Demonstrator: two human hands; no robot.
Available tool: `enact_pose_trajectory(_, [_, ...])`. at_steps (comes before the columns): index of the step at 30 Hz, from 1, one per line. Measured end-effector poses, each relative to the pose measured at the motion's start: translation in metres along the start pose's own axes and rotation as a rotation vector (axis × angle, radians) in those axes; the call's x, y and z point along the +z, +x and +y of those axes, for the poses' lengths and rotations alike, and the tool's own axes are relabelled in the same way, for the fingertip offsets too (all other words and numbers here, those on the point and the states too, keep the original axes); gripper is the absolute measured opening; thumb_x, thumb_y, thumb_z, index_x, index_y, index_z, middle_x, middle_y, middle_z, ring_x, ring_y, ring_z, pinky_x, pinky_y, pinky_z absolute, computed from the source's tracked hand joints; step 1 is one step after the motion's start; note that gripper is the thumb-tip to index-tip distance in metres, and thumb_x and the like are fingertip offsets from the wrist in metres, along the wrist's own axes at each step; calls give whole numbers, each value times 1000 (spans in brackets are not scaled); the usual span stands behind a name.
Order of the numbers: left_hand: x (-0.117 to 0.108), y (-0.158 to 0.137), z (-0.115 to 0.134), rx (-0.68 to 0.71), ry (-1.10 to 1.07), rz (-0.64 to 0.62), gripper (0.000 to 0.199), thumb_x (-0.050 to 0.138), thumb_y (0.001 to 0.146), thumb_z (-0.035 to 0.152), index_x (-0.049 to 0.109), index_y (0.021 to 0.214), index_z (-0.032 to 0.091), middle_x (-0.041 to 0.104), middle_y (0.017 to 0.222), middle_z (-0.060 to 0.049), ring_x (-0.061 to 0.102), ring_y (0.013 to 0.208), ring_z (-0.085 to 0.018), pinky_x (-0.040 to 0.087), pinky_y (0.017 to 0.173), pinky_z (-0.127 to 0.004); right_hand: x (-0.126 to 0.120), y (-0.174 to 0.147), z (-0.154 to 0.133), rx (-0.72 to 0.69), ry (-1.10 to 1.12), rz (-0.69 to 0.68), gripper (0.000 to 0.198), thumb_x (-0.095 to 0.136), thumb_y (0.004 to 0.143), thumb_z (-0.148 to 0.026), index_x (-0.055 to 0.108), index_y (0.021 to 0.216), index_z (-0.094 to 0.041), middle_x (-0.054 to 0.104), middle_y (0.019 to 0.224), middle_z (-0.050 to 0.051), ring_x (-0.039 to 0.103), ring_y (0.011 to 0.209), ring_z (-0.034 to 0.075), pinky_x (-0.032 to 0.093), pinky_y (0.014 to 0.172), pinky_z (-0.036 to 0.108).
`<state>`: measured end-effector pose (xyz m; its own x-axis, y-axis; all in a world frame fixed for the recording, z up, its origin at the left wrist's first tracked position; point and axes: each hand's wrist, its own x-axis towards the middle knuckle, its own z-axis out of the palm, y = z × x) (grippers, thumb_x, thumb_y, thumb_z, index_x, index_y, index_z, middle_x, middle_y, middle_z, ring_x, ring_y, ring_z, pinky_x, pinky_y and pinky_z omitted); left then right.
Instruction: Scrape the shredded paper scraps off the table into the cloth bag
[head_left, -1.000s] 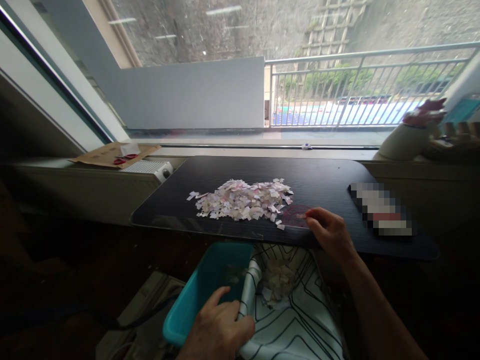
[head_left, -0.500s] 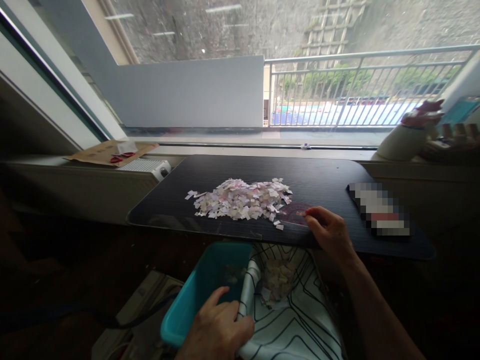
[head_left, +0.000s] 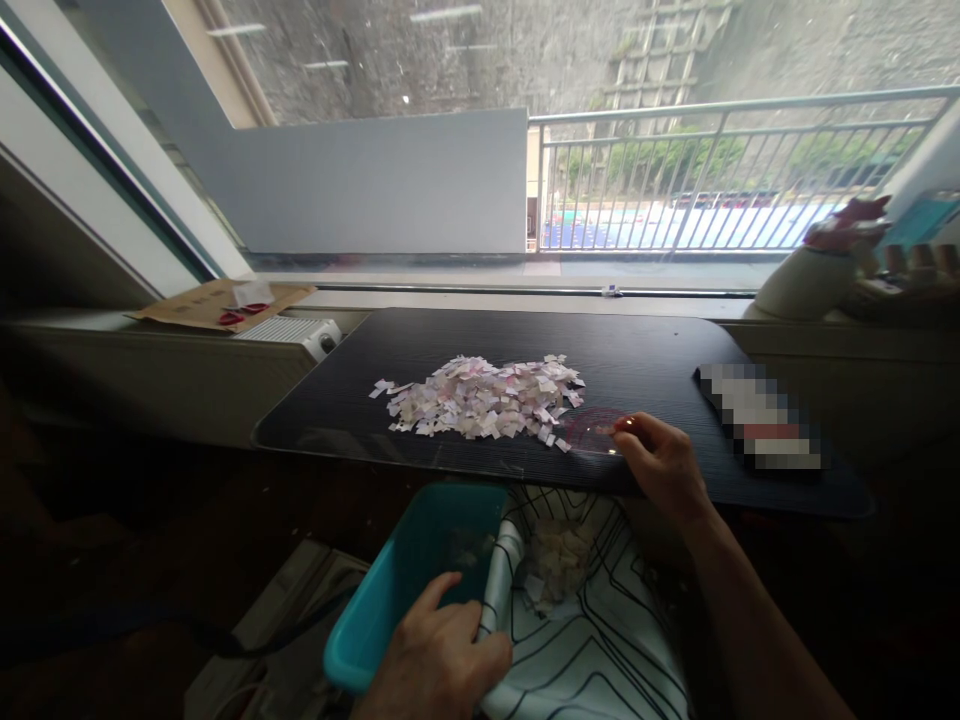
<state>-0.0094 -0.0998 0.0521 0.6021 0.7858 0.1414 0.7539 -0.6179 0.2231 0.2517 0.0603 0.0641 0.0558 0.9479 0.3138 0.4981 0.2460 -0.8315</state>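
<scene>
On the dark table lies a heap of small pale paper scraps (head_left: 480,398). My right hand (head_left: 664,462) is closed in a pinch on the edge of a clear plastic protractor (head_left: 596,434) with reddish markings. The protractor's far end reaches the heap's right side, near a few loose scraps. Below the table edge, my left hand (head_left: 442,645) grips the side of a teal bin (head_left: 347,645), where a patterned cloth (head_left: 622,650) meets it. Its index finger points out over the bin. More scraps (head_left: 559,565) rest on the cloth, and some lie dimly inside the bin.
A blurred-out object (head_left: 761,415) lies on the table's right. Brown paper (head_left: 195,305) with red-handled scissors (head_left: 244,314) is on the sill, beside a white radiator (head_left: 300,338). A pale rounded figure (head_left: 802,275) stands at the right.
The protractor now shows a glint and sits slightly differently against the table. The loose scraps by its tip have shifted a little toward the heap. My left hand has barely moved.
</scene>
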Motion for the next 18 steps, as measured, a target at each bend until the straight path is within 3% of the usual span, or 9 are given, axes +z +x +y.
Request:
enact_pose_trajectory(5, [3, 0, -1, 3, 32, 14, 7, 56, 81, 18, 53, 76, 21, 46, 63, 5, 51, 58, -14, 42, 93, -49, 0, 1, -3, 30, 7, 5, 15, 54, 73, -28, 63, 69, -18, 59, 58, -2, 52, 55, 14, 38, 54, 25])
enact_pose_trajectory(12, [12, -1, -4, 13, 90, 96, 20, 49, 81, 3, 52, 74, 21, 46, 60, 6, 50, 55, -12, 43, 94, -47, -12, 0, -6, 115, -163, -38, 20, 54, 75, -35, 65, 71, -19, 58, 59, -2, 51, 56, 14, 37, 56, 26])
enact_pose_trajectory(18, [27, -1, -7, 32, 87, 162, 17, 50, 81, 8, 50, 71, 21, 45, 59, 5, 47, 52, -12, 43, 92, -47, -28, -3, -12, 75, -330, -76, 21, 52, 80, -38, 64, 80, -22, 60, 61, -2, 53, 56, 15, 38, 56, 26])
